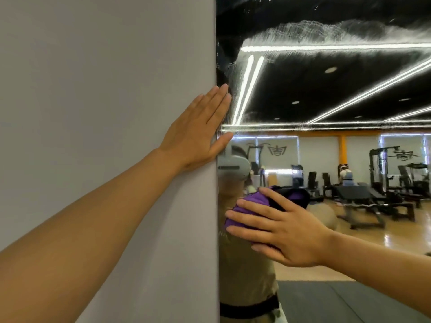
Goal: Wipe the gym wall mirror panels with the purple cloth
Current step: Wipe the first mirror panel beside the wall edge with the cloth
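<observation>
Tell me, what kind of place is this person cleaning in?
Almost certainly a gym. The wall mirror reflects weight benches, a cable machine and a treadmill on a wooden floor. The right hand presses a purple cloth to the glass.

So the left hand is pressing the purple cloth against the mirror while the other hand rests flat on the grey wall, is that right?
Not quite. In the head view it is the right hand that presses the purple cloth against the mirror; the left hand is the one resting flat on the grey wall.
</observation>
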The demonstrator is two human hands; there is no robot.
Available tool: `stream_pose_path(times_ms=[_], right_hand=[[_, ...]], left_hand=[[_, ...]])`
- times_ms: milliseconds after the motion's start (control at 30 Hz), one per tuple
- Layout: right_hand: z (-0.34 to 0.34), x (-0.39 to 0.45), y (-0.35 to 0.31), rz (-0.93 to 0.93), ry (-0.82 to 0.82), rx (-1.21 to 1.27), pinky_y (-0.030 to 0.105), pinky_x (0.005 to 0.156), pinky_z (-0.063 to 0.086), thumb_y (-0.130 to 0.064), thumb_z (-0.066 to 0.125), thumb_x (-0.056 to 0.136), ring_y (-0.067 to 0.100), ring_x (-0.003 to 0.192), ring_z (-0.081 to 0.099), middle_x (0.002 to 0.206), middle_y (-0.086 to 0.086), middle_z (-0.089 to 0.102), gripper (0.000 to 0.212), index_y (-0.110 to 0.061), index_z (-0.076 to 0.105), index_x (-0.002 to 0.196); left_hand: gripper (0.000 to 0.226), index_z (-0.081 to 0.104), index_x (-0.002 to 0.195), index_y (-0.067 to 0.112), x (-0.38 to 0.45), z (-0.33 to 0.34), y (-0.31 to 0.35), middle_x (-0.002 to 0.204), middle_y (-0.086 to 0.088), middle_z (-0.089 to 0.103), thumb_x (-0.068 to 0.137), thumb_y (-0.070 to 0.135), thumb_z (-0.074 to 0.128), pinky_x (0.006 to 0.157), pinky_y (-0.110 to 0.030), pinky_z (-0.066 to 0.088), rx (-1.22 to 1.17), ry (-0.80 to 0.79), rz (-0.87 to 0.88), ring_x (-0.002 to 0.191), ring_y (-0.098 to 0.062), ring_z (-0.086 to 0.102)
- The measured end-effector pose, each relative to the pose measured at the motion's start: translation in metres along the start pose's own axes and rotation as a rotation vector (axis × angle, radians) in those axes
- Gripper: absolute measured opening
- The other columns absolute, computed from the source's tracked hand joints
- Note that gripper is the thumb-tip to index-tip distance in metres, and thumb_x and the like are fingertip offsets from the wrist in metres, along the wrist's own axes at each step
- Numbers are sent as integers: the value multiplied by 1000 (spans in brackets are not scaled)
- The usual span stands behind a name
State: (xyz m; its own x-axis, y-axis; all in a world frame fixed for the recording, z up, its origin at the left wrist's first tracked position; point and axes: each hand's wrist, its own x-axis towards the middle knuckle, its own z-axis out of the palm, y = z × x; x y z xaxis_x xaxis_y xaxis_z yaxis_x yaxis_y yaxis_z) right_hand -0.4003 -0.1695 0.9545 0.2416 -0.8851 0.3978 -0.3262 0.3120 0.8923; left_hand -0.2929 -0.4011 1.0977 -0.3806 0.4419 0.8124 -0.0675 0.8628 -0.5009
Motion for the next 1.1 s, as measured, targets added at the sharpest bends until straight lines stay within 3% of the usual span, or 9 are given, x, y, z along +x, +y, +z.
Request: stream_pose_path(times_ms=[67,133,300,400,633,800,933,1000,1100], right_hand=[[-3,6,18,-67,-11,-10,50,125,0,-46,20,109,19,156,10,167,-6,19,54,-32,24,160],[-8,16,42,-17,9,-5,50,125,2,-46,21,108,19,155,14,165,-5,24,53,-32,28,159],[-21,45,97,551,180,62,52,124,9,-46,25,106,21,155,18,165,-3,26,55,-29,30,158],[-16,51,81,730,266,55,55,123,12,-45,25,107,22,155,17,166,-1,26,55,-27,29,159],[-5,11,23,474,164,21,60,120,18,-45,22,108,25,155,18,167,0,22,55,-27,27,160],[6,-42,-20,110,9,-35,55,124,5,-47,24,109,22,156,12,169,-5,16,56,-30,20,162],[4,-43,5,-76,-29,-6,53,125,0,-47,24,108,19,156,11,168,-7,17,54,-33,21,161],[1,-32,35,-60,-15,15,51,125,-1,-47,24,108,18,156,11,167,-7,19,54,-34,23,160],[-11,-12,99,232,82,20,51,124,4,-47,26,106,20,155,16,166,-5,23,54,-33,28,158]], left_hand=[[76,2,160,8,-1,3,1,169,-9,-3,102,55,20,121,-22,-14,1,16,0,152,-13,-10],[75,5,160,7,-2,5,2,169,-10,1,103,53,21,123,-24,-11,-1,44,13,154,-16,-5],[71,7,161,10,-5,10,8,169,-6,3,105,49,24,122,-22,-13,-27,77,-40,151,-9,-9],[68,9,160,9,-7,12,16,169,-6,5,105,44,28,120,-19,-14,-50,114,-82,151,-9,-8],[62,17,158,1,-9,19,31,167,-14,13,106,31,32,123,-22,-10,-71,183,-99,155,-23,8],[66,18,158,0,-15,24,48,167,-16,14,105,36,33,123,-24,-10,-72,200,-132,155,-25,8],[68,16,158,1,-15,27,63,167,-16,12,104,39,30,124,-26,-9,-97,215,-181,155,-26,8],[68,15,158,1,-15,29,69,167,-15,11,104,40,29,124,-26,-9,-108,228,-212,155,-25,7],[70,9,159,4,-14,33,76,168,-11,4,104,44,24,122,-24,-13,-101,225,-272,154,-20,-1]])
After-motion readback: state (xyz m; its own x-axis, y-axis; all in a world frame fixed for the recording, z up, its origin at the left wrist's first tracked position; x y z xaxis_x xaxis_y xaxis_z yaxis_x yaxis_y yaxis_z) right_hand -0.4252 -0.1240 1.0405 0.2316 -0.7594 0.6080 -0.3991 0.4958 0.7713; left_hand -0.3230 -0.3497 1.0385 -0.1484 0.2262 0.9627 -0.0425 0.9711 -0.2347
